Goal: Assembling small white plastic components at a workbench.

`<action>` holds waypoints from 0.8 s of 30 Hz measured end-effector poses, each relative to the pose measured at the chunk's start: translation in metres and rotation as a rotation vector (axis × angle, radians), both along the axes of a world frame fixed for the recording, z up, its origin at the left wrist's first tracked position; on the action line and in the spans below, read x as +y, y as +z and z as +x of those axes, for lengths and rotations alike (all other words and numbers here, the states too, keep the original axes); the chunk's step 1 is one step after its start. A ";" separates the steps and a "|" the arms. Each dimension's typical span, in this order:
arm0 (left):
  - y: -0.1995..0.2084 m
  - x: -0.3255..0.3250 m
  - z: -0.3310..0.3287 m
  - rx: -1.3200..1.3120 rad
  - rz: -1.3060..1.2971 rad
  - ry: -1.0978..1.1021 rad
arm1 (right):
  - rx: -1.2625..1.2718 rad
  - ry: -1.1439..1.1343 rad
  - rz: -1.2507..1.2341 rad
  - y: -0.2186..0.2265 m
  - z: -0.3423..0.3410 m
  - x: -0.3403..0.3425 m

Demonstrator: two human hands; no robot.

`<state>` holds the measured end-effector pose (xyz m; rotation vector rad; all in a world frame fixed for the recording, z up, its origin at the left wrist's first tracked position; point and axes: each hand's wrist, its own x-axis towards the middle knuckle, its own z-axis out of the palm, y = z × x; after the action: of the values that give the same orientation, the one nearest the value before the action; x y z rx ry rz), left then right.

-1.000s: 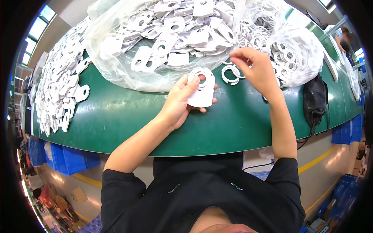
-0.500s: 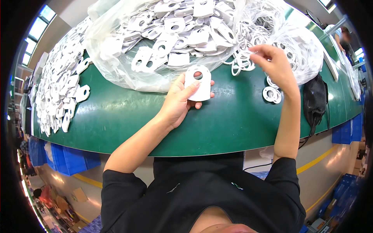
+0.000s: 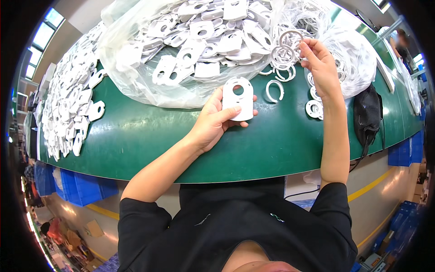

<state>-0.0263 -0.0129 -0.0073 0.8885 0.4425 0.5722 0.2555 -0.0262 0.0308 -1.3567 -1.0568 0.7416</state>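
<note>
White plastic plate [image 3: 239,97], flat with a round hole: clamped in the left hand [image 3: 213,124] over the green surface [image 3: 149,140], thumb across its lower face, much where it was a second ago. Right hand [image 3: 319,63]: has travelled up and outward from beside the plate to the ring heap; its grip is now pinched on one white ring [image 3: 290,38], likely the next piece for the plate. Clear plastic bags [image 3: 136,77], unlabelled, hold loose plates and rings. Black pouch [image 3: 368,115] at right edge. No signs legible.
</note>
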 end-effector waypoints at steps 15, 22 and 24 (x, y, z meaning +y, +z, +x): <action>0.000 -0.002 0.002 0.051 0.046 -0.018 | -0.194 0.394 0.022 -0.007 -0.057 -0.006; 0.001 -0.003 0.000 0.075 0.106 -0.090 | -0.748 0.445 0.273 -0.008 -0.087 -0.011; 0.001 -0.003 0.001 0.074 0.103 -0.095 | -0.788 0.464 0.307 -0.009 -0.085 -0.011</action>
<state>-0.0255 -0.0157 -0.0065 1.0266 0.4381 0.4797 0.1707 -0.0374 0.0220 -1.1526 -2.0659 0.3256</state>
